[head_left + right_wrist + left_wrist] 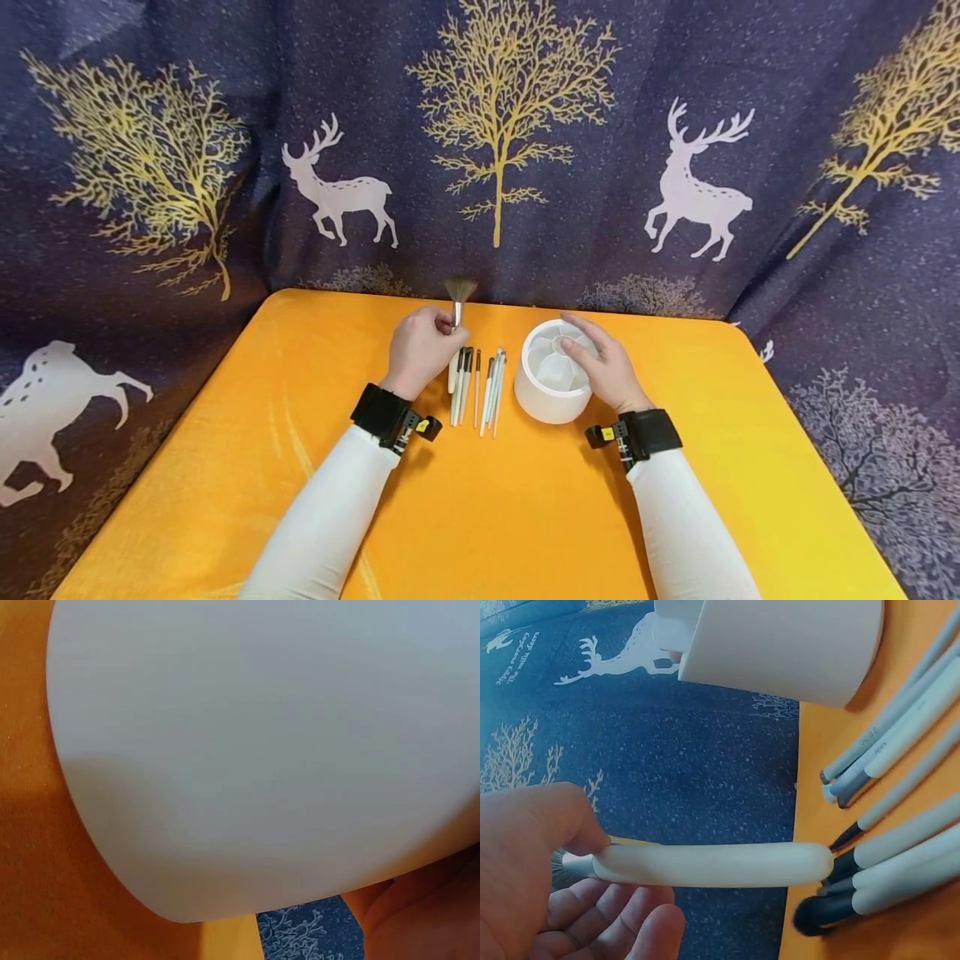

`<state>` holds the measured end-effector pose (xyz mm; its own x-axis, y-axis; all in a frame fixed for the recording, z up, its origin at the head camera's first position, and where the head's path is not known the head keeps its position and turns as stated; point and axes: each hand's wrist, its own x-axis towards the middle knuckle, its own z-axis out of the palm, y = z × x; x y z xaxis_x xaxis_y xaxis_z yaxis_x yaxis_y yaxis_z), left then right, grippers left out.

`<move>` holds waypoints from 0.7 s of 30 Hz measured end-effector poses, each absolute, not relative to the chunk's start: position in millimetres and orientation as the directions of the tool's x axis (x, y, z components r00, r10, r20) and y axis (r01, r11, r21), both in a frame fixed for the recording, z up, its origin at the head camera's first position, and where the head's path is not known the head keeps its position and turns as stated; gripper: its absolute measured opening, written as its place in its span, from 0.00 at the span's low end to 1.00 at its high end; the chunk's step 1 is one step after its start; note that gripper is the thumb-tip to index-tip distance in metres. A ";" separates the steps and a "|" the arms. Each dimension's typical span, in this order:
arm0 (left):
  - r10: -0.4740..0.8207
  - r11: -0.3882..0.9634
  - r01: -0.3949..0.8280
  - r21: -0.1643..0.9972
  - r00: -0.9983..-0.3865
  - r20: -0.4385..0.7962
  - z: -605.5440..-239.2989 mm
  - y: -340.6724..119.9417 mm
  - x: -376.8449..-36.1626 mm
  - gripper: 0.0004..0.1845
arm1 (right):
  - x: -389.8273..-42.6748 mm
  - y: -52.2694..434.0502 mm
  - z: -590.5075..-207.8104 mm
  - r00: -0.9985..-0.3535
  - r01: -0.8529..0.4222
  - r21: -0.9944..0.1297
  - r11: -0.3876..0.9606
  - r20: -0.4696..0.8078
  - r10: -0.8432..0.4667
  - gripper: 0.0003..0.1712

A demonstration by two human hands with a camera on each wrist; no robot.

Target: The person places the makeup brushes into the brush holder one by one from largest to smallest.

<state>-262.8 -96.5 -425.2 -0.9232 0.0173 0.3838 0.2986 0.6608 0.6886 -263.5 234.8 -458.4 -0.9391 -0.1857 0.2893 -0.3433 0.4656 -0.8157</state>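
Large makeup brush (458, 302): cream-white handle, silver ferrule, fanned grey-brown bristles; held upright just above centre frame, pinched between thumb and fingers of the left hand (420, 350). In the left wrist view the handle (712, 864) is seen lying across the fingers. Round white holder (551, 373): divided into wedge compartments, apparently empty, though the interior is partly hidden; its right rim is clasped by the right hand (606, 365). Row of smaller brushes (476, 385): laid on the orange table (480, 517) between both hands.
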 end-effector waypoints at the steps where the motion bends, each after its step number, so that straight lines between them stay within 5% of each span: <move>1: 0.016 0.660 0.302 0.688 -0.921 0.390 -424.8 -95.6 -262.9 0.09 | -263.7 234.8 -458.3 -0.938 -0.345 -0.817 0.463 0.290 -0.188 0.33; 21: 0.029 0.610 0.393 0.688 -0.879 0.476 -416.6 -78.1 -262.4 0.09 | -263.9 234.7 -457.8 -0.937 -0.348 -0.827 0.441 0.292 -0.191 0.32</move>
<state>-262.4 -78.1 -416.6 -0.8792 0.0295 0.4756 0.3926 0.6103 0.6880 -263.9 234.7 -457.8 -0.9371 -0.1906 0.2924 -0.3479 0.4411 -0.8273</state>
